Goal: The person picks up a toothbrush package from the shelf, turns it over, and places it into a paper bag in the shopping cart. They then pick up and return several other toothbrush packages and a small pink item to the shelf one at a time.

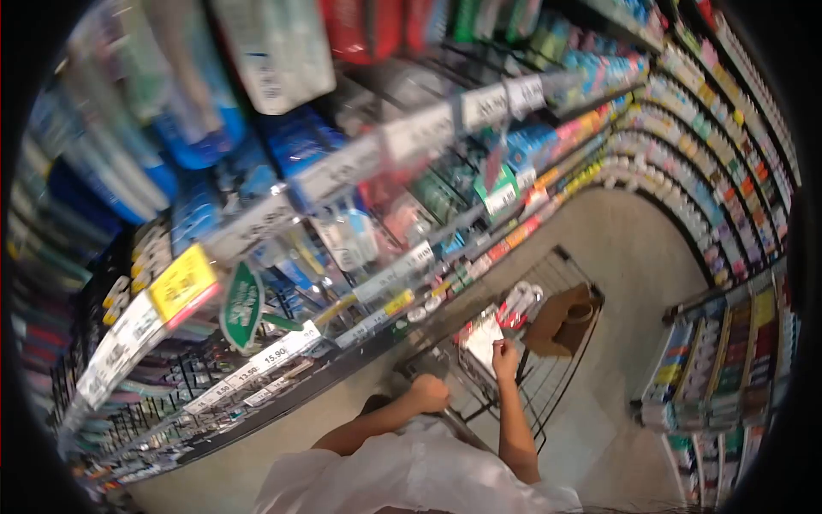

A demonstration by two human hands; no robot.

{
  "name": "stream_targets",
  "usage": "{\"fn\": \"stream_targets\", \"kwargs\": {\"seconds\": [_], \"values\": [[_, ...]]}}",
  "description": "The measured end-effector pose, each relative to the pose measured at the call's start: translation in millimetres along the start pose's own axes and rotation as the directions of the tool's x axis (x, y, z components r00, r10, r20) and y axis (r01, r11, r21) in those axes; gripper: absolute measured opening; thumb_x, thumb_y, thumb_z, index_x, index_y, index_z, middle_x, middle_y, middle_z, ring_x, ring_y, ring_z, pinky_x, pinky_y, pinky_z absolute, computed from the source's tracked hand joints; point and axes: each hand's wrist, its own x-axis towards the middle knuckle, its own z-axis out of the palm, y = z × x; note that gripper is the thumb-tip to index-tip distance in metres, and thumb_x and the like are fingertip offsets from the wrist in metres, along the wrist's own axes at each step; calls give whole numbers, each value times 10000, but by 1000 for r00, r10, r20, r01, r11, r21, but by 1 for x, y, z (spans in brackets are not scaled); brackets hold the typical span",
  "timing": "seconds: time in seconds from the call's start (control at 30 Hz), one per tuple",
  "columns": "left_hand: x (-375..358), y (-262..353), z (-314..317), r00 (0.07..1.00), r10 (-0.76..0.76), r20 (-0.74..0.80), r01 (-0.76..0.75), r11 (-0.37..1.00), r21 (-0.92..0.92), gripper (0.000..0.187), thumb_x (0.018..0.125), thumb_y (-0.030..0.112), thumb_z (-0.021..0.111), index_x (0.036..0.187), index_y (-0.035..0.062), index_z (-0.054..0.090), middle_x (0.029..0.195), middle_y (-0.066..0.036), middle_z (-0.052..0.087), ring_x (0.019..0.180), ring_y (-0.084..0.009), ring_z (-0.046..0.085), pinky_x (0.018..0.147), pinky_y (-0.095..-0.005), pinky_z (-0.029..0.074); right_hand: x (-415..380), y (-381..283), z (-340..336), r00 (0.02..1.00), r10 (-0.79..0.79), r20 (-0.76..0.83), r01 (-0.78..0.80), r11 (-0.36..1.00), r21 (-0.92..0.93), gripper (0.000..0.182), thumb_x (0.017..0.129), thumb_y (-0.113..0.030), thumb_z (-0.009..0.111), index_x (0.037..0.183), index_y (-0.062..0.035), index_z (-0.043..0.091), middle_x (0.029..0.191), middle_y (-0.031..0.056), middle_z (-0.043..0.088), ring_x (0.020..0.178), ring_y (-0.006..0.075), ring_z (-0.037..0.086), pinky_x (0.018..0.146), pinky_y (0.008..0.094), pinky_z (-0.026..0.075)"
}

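A wire shopping cart (pixel 548 403) stands in front of me in the aisle. My left hand (pixel 428 394) is closed around the left end of its handle (pixel 462 426). Over the basket, my right hand (pixel 505 360) has its fingers pinched at the edge of a white flat item (pixel 484 343), perhaps a paper or a pack; blur hides its kind. Behind that lies a red and white package (pixel 520 305) in the cart. To its right sits an open brown cardboard box or bag (pixel 561 321).
Shelves of hanging packs (pixel 274 60) run along my left, with price strips (pixel 419 128), a yellow tag (pixel 184 285) and a green sign (pixel 243 304). Curving shelves (pixel 702 163) line the far right. A lower stocked rack (pixel 719 360) stands right of the cart on the grey floor (pixel 638 248).
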Motion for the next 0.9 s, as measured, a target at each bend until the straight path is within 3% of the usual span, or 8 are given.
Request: {"fn": "stream_targets", "kwargs": {"seconds": [0.1,0.2,0.33,0.47,0.6,0.7,0.77,0.9], "values": [[2,6,-3,998,-68,5,68,998,-13,270,750,288,515,651,96,677,668,-92,649,651,-294,646,543,-415,497,-16,77,-8,961,272,-57,-278,947,-164,225,767,-254,575,760,-36,628,618,152,591,581,313,590,562,398,448],[9,9,-8,982,-120,148,121,993,7,246,737,254,516,705,94,701,688,-100,658,682,-288,653,569,-413,502,-19,174,12,870,489,-58,-491,870,-32,160,755,-170,617,754,-10,627,594,75,578,542,178,540,506,311,417],[18,13,-12,906,-310,288,341,938,-63,234,691,258,553,731,77,696,716,-144,659,718,-309,652,633,-404,510,-5,211,22,513,848,135,-848,476,233,116,765,-133,609,824,-34,606,638,56,558,519,129,497,432,277,367],[22,16,-11,887,-399,231,426,902,-76,177,629,247,567,684,87,616,674,-129,638,612,-316,629,538,-445,495,23,265,82,530,831,170,-844,496,203,192,703,-172,663,800,-12,621,607,102,608,463,168,563,436,307,467],[24,16,-5,948,-286,-140,275,957,-93,102,518,113,576,568,134,490,493,-53,508,389,-242,491,389,-346,399,49,303,171,504,833,227,-863,483,145,259,695,-168,712,863,-19,583,656,86,594,536,159,571,429,292,471],[22,12,-1,963,-257,-75,240,953,-186,128,519,139,582,607,128,490,517,-33,491,433,-212,526,430,-360,396,53,329,238,432,850,302,-902,408,140,432,674,-222,746,999,-34,533,718,66,591,569,149,558,452,272,451],[18,5,5,970,-219,-102,191,954,-229,140,488,113,585,608,123,514,491,-16,471,388,-180,480,391,-318,340,26,382,312,546,831,108,-829,518,208,447,668,-243,753,993,-35,527,766,77,598,611,170,571,512,304,468],[29,-1,-4,980,-171,-106,124,929,-349,155,494,144,614,623,119,532,479,8,445,376,-143,469,379,-279,302,49,324,295,470,882,37,-869,455,195,606,556,-363,800,947,28,551,844,170,624,804,306,616,709,398,477]]}}
